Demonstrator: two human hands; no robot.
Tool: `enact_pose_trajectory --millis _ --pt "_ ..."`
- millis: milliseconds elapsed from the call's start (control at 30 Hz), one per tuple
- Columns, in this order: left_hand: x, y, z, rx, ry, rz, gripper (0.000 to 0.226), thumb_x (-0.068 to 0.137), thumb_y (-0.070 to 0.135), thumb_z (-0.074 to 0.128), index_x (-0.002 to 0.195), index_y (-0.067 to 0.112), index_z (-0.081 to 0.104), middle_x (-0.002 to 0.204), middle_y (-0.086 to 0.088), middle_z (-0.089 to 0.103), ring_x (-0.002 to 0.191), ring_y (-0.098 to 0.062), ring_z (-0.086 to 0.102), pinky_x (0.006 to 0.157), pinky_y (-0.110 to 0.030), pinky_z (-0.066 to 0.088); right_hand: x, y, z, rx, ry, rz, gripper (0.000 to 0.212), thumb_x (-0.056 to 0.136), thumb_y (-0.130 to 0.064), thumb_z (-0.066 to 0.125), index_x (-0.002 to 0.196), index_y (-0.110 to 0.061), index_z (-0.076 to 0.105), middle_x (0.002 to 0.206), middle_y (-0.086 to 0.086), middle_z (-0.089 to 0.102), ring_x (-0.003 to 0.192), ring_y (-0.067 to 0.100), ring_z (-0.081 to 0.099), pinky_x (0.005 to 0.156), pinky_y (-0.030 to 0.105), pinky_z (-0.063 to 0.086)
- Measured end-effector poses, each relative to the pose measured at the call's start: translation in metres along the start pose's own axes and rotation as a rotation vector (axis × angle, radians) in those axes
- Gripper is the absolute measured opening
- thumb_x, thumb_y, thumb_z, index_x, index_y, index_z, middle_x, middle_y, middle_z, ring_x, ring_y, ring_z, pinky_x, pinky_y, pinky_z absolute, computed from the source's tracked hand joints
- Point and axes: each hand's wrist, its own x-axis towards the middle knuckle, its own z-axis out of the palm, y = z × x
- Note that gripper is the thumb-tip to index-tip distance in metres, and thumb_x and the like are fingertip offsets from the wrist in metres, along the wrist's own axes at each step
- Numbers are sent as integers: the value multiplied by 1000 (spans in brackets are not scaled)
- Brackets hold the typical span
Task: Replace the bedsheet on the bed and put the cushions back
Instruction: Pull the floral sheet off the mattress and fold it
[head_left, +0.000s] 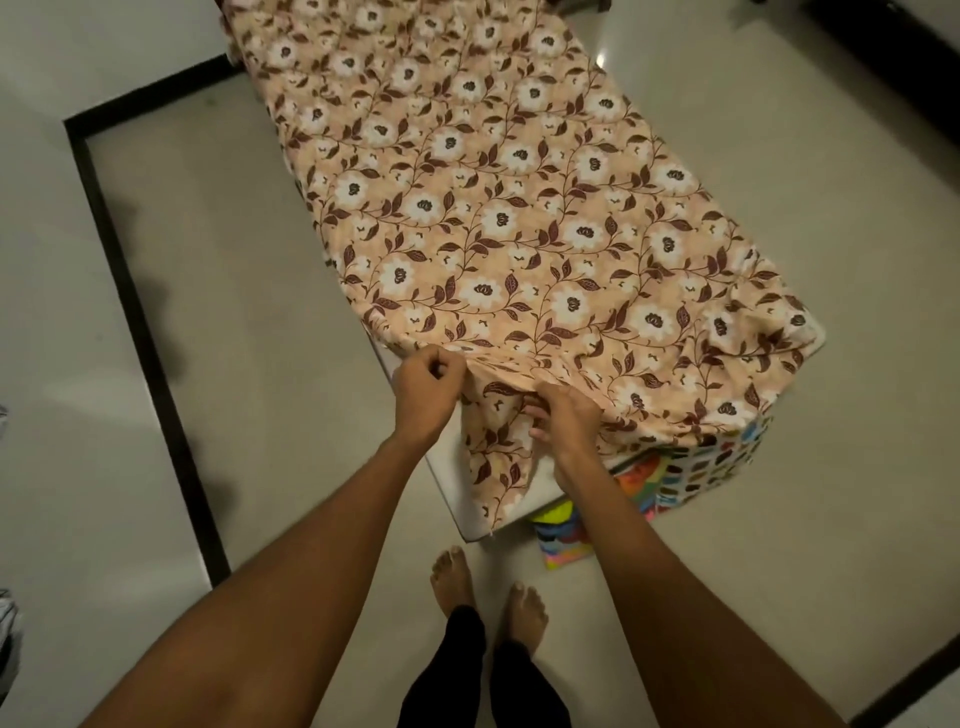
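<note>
Head view: two bare feet (488, 584) stand on the floor (260, 364) at the near end of the bed (448, 467). Just beyond them, both hands meet the hanging edge of the bedsheet (493, 218). The left hand (427, 387) has its grip clamped on the hem at the bed's top edge. The right hand (566, 421), just beside it and lower, has its grip curled into the drooping fold.

The one bedsheet lies spread along the one bed, its long axis running straight away from the hands. Its near right corner is bunched above a colourful cloth (696, 475). Pulling toward the person would likely tauten it. No cushions are in view.
</note>
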Motion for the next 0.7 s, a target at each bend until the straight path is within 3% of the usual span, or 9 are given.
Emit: enact_pose_trajectory --millis 100,167,233,367,533,700 --pt "2 -1 -1 23 -138 -74 12 92 31 67 89 19 70 82 -1 73 75 -26 72 67 -38 61 4 4 1 -51 2 16 14 97 -26 70 104 -14 72 96 3 79 85 15 74 48 21 50" --pt "-3 -5 -2 34 -299 -171 25 95 29 69 116 17 63 102 -3 71 81 -24 73 57 -24 55 7 10 -3 -101 -10 39 14 98 -26 67 108 -17 72 100 0 79 89 15 74 51 23 52" --pt "-13 -15 -6 118 -417 -247 37 97 31 68 130 21 55 112 -3 67 86 -20 73 55 -19 49 9 16 -8 -161 -12 70 14 99 -24 66 109 -17 72 101 1 77 89 16 72 52 24 54" --pt "-40 -44 -18 237 -511 -359 29 98 30 65 125 23 55 108 -4 69 86 -20 72 59 -25 49 7 34 -14 -294 -18 102 11 98 -21 65 103 -17 73 102 1 76 94 23 72 71 39 65" --pt "-68 -49 -39 250 -526 -393 20 99 31 65 115 20 63 108 -3 69 88 -23 72 59 -26 49 -18 40 -13 -476 -99 79 15 98 -25 63 102 -17 75 98 5 78 78 18 67 54 28 53" --pt "-71 -11 -74 245 -518 -346 17 101 24 60 116 18 64 108 -6 71 97 -29 73 63 -29 49 -58 11 14 -542 -194 67 21 100 -29 53 93 -27 71 92 -3 78 80 18 69 58 28 55"
